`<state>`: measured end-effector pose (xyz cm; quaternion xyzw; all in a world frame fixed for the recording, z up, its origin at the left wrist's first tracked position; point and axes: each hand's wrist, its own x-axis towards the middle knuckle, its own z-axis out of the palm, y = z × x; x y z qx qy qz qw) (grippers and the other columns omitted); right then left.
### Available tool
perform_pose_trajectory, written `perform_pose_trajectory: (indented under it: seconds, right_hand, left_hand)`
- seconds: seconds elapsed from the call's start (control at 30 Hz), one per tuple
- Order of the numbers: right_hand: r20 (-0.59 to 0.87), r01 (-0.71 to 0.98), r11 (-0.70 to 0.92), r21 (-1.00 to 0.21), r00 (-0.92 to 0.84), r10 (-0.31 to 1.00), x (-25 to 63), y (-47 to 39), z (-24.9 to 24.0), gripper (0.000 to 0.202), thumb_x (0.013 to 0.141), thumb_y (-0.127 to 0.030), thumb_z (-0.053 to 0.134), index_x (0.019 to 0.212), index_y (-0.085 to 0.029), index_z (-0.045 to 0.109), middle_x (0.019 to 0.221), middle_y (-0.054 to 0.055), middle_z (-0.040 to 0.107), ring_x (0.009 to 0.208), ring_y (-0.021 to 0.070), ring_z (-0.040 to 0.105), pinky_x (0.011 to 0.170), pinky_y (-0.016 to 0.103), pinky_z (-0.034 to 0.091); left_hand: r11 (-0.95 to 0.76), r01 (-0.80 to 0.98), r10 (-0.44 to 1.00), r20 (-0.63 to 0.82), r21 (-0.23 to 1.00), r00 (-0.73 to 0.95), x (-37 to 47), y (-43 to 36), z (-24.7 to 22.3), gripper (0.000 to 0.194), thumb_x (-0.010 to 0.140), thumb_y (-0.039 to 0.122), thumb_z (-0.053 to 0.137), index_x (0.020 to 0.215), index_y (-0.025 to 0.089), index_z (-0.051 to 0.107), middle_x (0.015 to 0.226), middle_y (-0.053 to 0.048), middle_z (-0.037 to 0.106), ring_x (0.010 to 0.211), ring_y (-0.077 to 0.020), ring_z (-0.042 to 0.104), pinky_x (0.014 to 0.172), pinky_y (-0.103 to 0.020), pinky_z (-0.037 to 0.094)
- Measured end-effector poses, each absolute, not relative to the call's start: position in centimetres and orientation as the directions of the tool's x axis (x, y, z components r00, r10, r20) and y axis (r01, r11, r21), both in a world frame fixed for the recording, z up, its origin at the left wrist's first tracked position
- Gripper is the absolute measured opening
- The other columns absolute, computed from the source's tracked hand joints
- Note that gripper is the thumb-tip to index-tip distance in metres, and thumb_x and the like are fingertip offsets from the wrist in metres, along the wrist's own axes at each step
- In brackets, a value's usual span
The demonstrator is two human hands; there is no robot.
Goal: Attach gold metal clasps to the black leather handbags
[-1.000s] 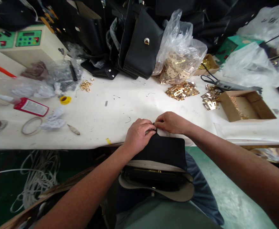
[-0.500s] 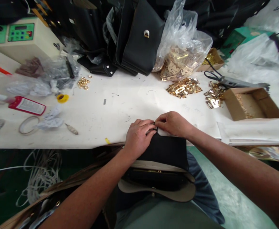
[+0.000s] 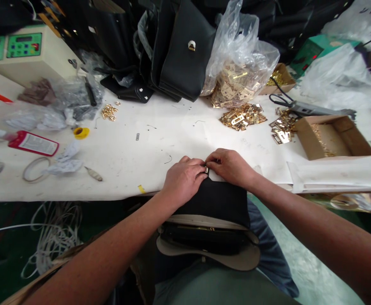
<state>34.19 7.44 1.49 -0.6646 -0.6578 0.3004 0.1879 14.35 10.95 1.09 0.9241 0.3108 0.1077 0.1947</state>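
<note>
A black bag (image 3: 219, 199) with a beige lining lies across my lap, its far end against the table's front edge. My left hand (image 3: 185, 178) is closed on that far end from the left, thumb and fingers around a small shiny metal fitting (image 3: 206, 170). From the other side my right hand (image 3: 229, 166) pinches the same end, its fingertips touching those of the left. Just what lies between the fingertips is hidden. In the bag's open mouth a gold zip (image 3: 206, 228) shows.
Gold metal plates (image 3: 244, 116) lie in a pile before a clear plastic bag (image 3: 233, 82) of more plates. A cardboard box (image 3: 336, 137) stands at right. Black bags (image 3: 187, 55) line the back. At left lie a red-labelled bottle (image 3: 34, 143), yellow tape (image 3: 81, 133) and an awl-like tool (image 3: 93, 173).
My left hand and forearm have shifted slightly left, and the small metal fitting shows more between the hands. My right hand keeps its pinch. The view has moved slightly.
</note>
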Motion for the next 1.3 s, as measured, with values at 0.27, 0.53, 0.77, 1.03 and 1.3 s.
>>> perform_pose_trajectory:
  seconds: [0.27, 0.53, 0.77, 1.03, 1.3]
  right_hand:
    - [0.046, 0.8, 0.01, -0.6, 0.022, 0.999, 32.7, 1.9, 0.9, 0.02, 0.099, -0.029, 0.062, 0.11, -0.024, 0.078, 0.097, 0.005, 0.074, 0.088, 0.0187, 0.068, 0.078, 0.028, 0.049]
    - [0.205, 0.896, 0.198, -0.397, -0.123, 0.971, 32.8, 0.8, -0.3, 0.026, 0.104, -0.031, 0.055, 0.115, -0.023, 0.077, 0.1, 0.008, 0.074, 0.086, 0.0214, 0.064, 0.077, 0.035, 0.048]
    - [0.172, 0.891, 0.21, -0.404, -0.151, 0.973, 32.7, 1.0, 0.0, 0.025, 0.103, -0.029, 0.054, 0.111, -0.022, 0.078, 0.101, 0.009, 0.073, 0.088, 0.0218, 0.063, 0.078, 0.037, 0.048]
    - [0.13, 0.888, 0.178, -0.424, -0.134, 0.982, 32.4, 1.6, 0.5, 0.028, 0.104, -0.03, 0.05, 0.103, -0.022, 0.077, 0.096, 0.007, 0.07, 0.088, 0.021, 0.061, 0.08, 0.035, 0.045]
    - [0.118, 0.908, 0.156, -0.389, -0.119, 0.986, 32.3, 2.6, 0.6, 0.021, 0.101, -0.033, 0.054, 0.093, -0.025, 0.071, 0.089, 0.002, 0.068, 0.085, 0.019, 0.062, 0.073, 0.032, 0.042]
  left_hand:
    - [-0.75, 0.495, 0.565, 0.037, 0.439, 0.824, 13.9, 11.5, 1.4, 0.022, 0.099, 0.023, 0.058, 0.112, 0.025, 0.075, 0.127, -0.001, 0.072, 0.109, -0.0239, 0.062, 0.093, -0.039, 0.057]
    - [-0.754, 0.48, 0.545, 0.019, 0.448, 0.838, 13.9, 12.1, 1.3, 0.021, 0.099, 0.024, 0.059, 0.111, 0.024, 0.076, 0.129, -0.002, 0.072, 0.109, -0.024, 0.062, 0.093, -0.04, 0.057]
    - [-0.749, 0.496, 0.564, 0.031, 0.439, 0.825, 13.9, 11.9, 1.2, 0.022, 0.097, 0.026, 0.062, 0.115, 0.024, 0.075, 0.129, -0.002, 0.072, 0.107, -0.0244, 0.063, 0.089, -0.04, 0.057]
    - [-0.745, 0.501, 0.594, 0.096, 0.441, 0.799, 14.0, 11.7, 0.6, 0.02, 0.101, 0.027, 0.058, 0.11, 0.024, 0.076, 0.124, -0.002, 0.075, 0.103, -0.0231, 0.065, 0.09, -0.039, 0.057]
    - [-0.798, 0.435, 0.56, 0.248, 0.417, 0.79, 13.6, 12.0, -0.7, 0.025, 0.102, 0.023, 0.053, 0.113, 0.025, 0.076, 0.126, -0.004, 0.075, 0.106, -0.0243, 0.068, 0.091, -0.042, 0.061]
